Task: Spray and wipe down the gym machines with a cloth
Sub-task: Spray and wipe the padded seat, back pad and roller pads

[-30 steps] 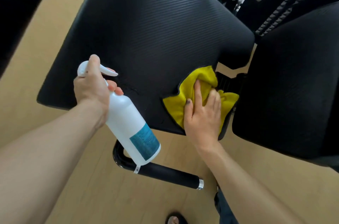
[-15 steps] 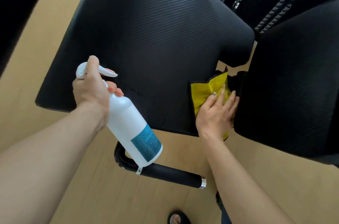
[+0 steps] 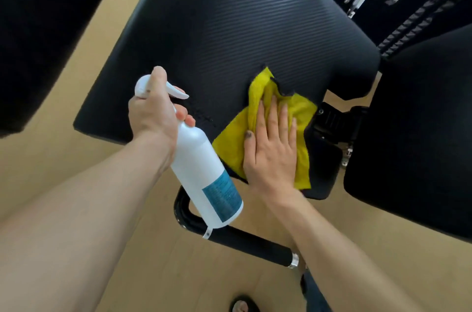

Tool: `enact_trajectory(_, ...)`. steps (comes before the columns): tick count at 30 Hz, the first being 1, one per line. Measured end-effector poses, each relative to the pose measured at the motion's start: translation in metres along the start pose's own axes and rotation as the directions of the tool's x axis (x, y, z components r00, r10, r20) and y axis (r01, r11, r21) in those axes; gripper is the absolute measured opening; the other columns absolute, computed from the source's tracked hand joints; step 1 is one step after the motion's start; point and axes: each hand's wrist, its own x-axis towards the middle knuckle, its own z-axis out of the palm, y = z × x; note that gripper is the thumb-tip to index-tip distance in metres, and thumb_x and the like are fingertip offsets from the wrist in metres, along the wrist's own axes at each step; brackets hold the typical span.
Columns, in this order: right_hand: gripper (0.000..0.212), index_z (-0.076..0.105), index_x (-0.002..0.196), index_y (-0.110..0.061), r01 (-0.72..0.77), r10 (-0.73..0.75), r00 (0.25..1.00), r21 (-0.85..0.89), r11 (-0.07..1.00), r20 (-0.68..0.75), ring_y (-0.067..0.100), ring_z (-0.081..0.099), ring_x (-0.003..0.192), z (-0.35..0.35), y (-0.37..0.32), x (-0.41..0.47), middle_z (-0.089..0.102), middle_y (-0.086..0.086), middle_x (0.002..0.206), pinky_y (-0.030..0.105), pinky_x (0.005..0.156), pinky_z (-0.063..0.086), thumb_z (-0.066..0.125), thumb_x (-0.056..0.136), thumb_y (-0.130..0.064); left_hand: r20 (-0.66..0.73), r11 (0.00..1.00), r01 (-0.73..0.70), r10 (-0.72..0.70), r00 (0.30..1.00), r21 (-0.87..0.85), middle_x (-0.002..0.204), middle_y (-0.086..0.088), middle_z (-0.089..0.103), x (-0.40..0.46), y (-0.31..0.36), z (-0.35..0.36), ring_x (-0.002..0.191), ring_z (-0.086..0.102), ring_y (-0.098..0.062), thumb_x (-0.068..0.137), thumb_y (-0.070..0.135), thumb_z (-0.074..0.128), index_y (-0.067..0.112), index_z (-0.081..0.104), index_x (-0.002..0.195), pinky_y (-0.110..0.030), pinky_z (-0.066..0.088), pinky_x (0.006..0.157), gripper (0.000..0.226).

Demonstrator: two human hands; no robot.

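Your left hand (image 3: 153,117) still grips the white spray bottle (image 3: 204,173) by its neck; your right hand (image 3: 273,148), fingers straight, now presses the yellow cloth (image 3: 258,107) flat, back up on the ribbed black seat pad (image 3: 229,30); the cloth lies spread, black-edged.

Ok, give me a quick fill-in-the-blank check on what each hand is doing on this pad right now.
1. The left hand grips a white ____ bottle.
2. The right hand presses flat on a ____ cloth.
3. The cloth lies on the near edge of the black ____.
4. The bottle's label is ____.

Missing words: spray; yellow; pad; blue
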Motion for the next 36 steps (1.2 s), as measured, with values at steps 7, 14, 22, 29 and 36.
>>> enact_trajectory(7,0.062,0.011,0.161,-0.020,0.052,-0.053,0.998,-0.013,0.999,-0.043,0.025,0.000,0.155,-0.013,-0.025,0.111,0.007,0.006,0.169,0.049,0.125,0.002,0.019,0.104,-0.042,-0.008,1.000,0.011,-0.011,1.000,-0.005,0.046,0.000,0.047,0.000,0.000,-0.001,0.043,0.056,-0.018,0.096,0.053,0.051,0.005,0.071,0.086,-0.036,0.055,0.075,0.053)
enact_trajectory(14,0.058,0.007,0.161,-0.026,0.398,-0.388,0.915,-0.095,0.912,0.114,0.025,-0.005,0.155,-0.010,-0.017,-0.006,0.002,0.002,0.169,0.053,0.124,0.008,0.020,0.107,-0.041,0.121,0.979,0.053,-0.029,0.992,-0.199,0.050,-0.001,0.043,-0.024,0.003,-0.028,0.049,0.050,-0.019,0.096,0.060,0.052,0.015,0.062,0.073,-0.036,0.051,0.069,0.051)
enact_trajectory(22,0.056,0.013,0.160,-0.036,0.769,-0.742,0.633,-0.075,0.634,0.219,0.031,-0.002,0.155,-0.019,-0.075,0.049,0.007,0.001,0.169,0.059,0.122,0.007,0.017,0.106,-0.050,-0.109,0.833,0.057,-0.139,0.984,-0.550,0.055,0.003,0.036,-0.057,-0.026,-0.111,0.046,0.044,-0.016,0.097,0.061,0.050,0.021,0.044,0.094,-0.034,0.050,0.068,0.041)
enact_trajectory(29,0.051,0.049,0.144,-0.034,0.759,-0.750,0.649,-0.042,0.650,0.130,0.028,0.023,0.151,-0.012,-0.190,0.094,0.045,-0.001,0.153,0.055,0.123,0.006,0.019,0.105,-0.048,-0.211,0.743,0.069,-0.276,0.938,-0.666,0.053,0.004,0.037,-0.065,-0.046,-0.126,0.044,0.044,-0.016,0.099,0.062,0.048,0.019,0.046,0.086,-0.030,0.047,0.065,0.044)
enact_trajectory(36,0.064,0.017,0.159,-0.036,0.903,-0.869,0.429,-0.139,0.406,0.245,0.033,0.000,0.155,-0.016,-0.099,0.044,0.009,0.007,0.168,0.059,0.122,0.008,0.041,0.100,-0.043,-0.268,0.772,0.047,-0.276,0.923,-0.634,0.055,0.005,0.037,-0.074,-0.037,-0.119,0.046,0.045,-0.016,0.097,0.064,0.048,0.020,0.043,0.096,-0.029,0.048,0.064,0.044)
